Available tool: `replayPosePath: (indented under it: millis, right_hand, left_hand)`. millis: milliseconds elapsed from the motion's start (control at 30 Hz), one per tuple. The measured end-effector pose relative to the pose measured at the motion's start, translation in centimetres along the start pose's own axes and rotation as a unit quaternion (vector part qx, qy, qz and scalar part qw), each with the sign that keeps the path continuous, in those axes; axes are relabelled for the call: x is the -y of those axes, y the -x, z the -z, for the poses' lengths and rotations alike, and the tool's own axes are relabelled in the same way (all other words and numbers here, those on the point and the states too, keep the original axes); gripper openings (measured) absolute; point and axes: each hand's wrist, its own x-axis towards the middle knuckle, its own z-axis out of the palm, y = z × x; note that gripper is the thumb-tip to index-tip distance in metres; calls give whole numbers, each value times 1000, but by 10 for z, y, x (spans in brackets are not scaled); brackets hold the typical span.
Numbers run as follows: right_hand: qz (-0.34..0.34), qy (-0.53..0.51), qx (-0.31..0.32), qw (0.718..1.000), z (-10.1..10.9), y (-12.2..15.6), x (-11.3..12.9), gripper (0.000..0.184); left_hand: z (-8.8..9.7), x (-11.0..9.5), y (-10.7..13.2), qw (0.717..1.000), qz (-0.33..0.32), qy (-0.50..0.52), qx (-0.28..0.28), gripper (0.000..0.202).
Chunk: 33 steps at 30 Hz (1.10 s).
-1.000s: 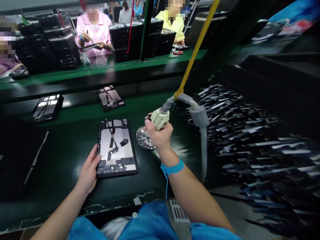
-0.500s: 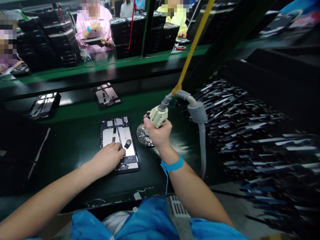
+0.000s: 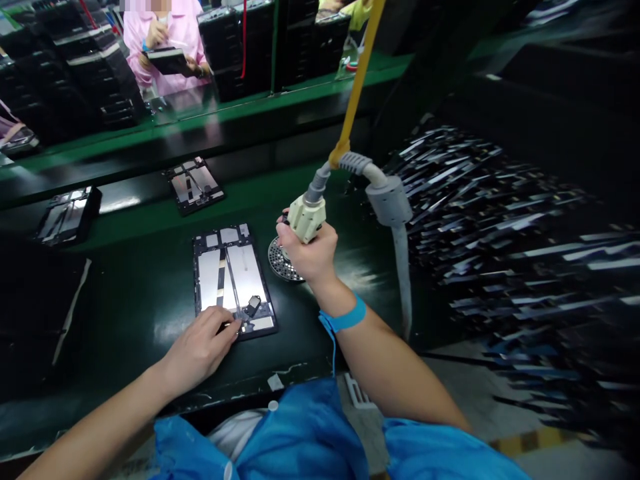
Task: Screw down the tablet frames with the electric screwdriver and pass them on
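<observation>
My right hand (image 3: 313,257) is wrapped round a cream corded electric screwdriver (image 3: 306,219), its upper end joined to a grey cable and yellow strap. The screwdriver's tip is hidden below the hand, over a round perforated metal tray (image 3: 281,261). To the left lies an opened tablet (image 3: 245,263), showing silvery panels and a dark ribbon strip. My left hand (image 3: 207,340) rests at its lower left edge, thumb and fingertips pinched together; what is between them, if anything, is too small to name. Beside those fingertips, a small black part with a grey face (image 3: 253,305) lies on the tablet.
Two more opened tablets, one nearer the middle (image 3: 196,185) and one at left (image 3: 70,212), lie farther back. Many thin dark strips (image 3: 510,233) fill the right side. A dark stack (image 3: 35,307) stands at left. A co-worker in pink (image 3: 167,40) holds a tablet across the bench.
My left hand has slid toward the tablet's lower edge, and the small black part sits lower on the tablet. My right hand keeps its hold on the screwdriver. The camera view has shifted.
</observation>
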Motion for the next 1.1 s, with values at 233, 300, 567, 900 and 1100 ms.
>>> replayPosePath:
  millis: [233,300,567,900,1100]
  right_hand:
    - [-1,0,5,1000,0,1,3,19]
    - [-1,-4,5,1000,-1,0,3,19]
    - [-12,-10,7,1000,2,2,2,17]
    - [6,-3,-8,1000,-6,1,0,12]
    - [5,-23,10,1000,-11,4,-4,15]
  left_hand:
    - [-2,2,6,1000,-17,-12,13,34]
    - [-5,1,7,1000,-17,-12,7,35]
    - [-17,3,17,996,78,-21,-33,36]
    - [-27,10,16,994,95,11,-45,34]
    - [-34,8,22,992,116,6,-38,39]
